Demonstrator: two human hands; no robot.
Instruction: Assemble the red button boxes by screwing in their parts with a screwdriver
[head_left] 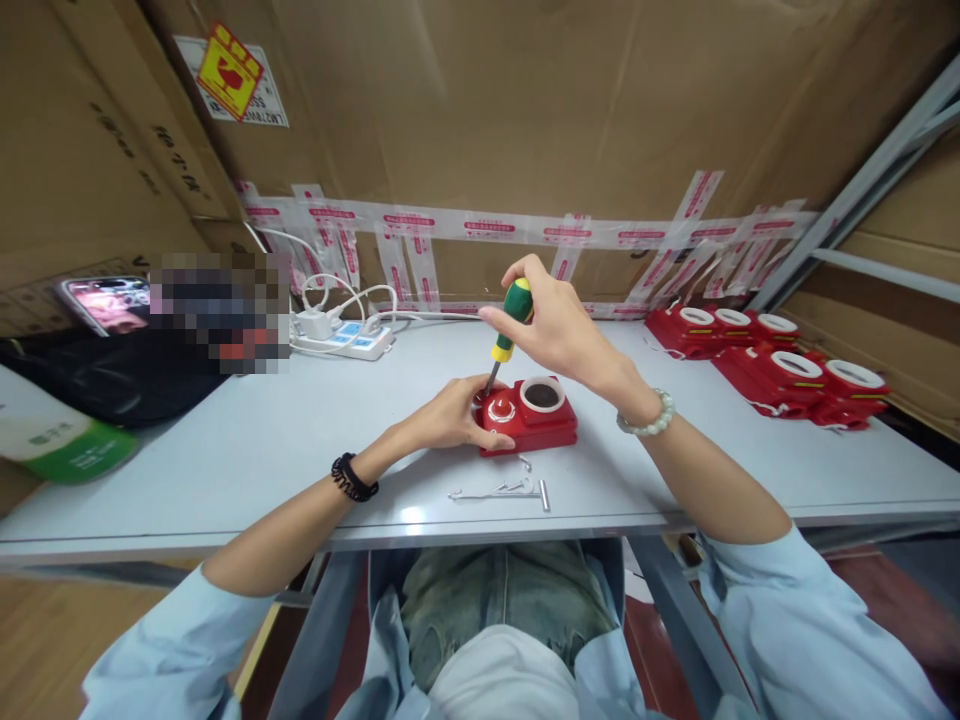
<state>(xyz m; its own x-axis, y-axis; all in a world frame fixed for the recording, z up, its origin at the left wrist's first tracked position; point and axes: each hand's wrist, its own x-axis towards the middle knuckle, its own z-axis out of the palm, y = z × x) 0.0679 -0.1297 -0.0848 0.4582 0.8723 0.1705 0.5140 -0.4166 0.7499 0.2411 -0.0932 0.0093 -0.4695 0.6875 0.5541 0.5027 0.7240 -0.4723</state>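
Note:
A red box-shaped device (559, 433) with a white-rimmed round opening and a red knob lies on the table in front of me. My left hand (454, 415) grips its left end, thumb along the near side and fingers around the far side. From above, my right hand (551, 320) holds a screwdriver (512, 320) with a green and yellow handle. Its shaft slants down to the device's left end, beside the knob; the tip is hidden near my left fingers. Close to the front edge lie a small metal rod (544, 496) and a thin white cord (495, 492).
Several similar red devices (799, 375) stand at the table's right. At the back left is a white power strip (352, 340) with plugs and cables. A phone (112, 303), a black bag (150, 370) and a green-white container (75, 440) occupy the left side. Taped cardboard (487, 120) rises behind.

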